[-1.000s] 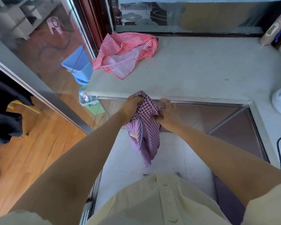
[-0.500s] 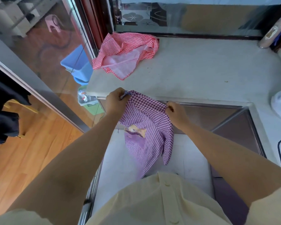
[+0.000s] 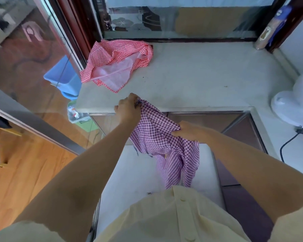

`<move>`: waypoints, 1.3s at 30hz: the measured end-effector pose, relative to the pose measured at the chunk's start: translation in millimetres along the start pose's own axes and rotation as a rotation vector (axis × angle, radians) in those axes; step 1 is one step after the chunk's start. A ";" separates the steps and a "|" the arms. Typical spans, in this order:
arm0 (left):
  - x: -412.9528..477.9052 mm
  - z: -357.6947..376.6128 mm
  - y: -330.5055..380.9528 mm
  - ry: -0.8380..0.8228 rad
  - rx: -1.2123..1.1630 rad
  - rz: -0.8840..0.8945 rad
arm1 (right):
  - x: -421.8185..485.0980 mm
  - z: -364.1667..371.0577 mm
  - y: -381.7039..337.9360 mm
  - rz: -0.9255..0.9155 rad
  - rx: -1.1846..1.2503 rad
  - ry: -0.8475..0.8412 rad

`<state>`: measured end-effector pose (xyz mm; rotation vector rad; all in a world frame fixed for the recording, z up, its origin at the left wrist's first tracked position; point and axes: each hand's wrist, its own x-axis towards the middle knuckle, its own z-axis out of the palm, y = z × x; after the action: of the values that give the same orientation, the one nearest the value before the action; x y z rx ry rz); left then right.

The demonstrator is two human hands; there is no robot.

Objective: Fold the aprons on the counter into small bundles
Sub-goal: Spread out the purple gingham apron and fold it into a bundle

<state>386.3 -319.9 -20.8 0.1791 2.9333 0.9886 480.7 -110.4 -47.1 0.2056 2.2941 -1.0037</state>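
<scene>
Both hands held a purple checked apron up in front of the counter.

The left hand pinched one corner of the purple apron at the near edge of the counter, and the right hand gripped the cloth lower and to the right, the rest hanging down. A red checked apron lay crumpled at the counter's far left corner. A white fan stood at the right.

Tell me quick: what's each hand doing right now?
Left hand: closed, gripping a top corner of the purple checked apron.
Right hand: closed, gripping the same apron's upper edge.
</scene>
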 end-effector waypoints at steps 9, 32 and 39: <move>4.1 61.5 73.5 -0.668 0.198 0.593 | 4.4 -58.2 3.3 -0.097 0.030 -0.003; 90.0 129.0 195.2 -0.568 -0.114 0.057 | 64.5 -224.7 105.0 -0.130 0.321 0.110; 101.1 137.8 211.6 -0.782 0.011 -0.036 | 84.4 -248.7 91.4 -0.278 0.260 0.298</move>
<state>316.7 -57.6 -2.6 0.4032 2.2145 0.6803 328.4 121.1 -24.0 0.1528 2.4993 -1.5043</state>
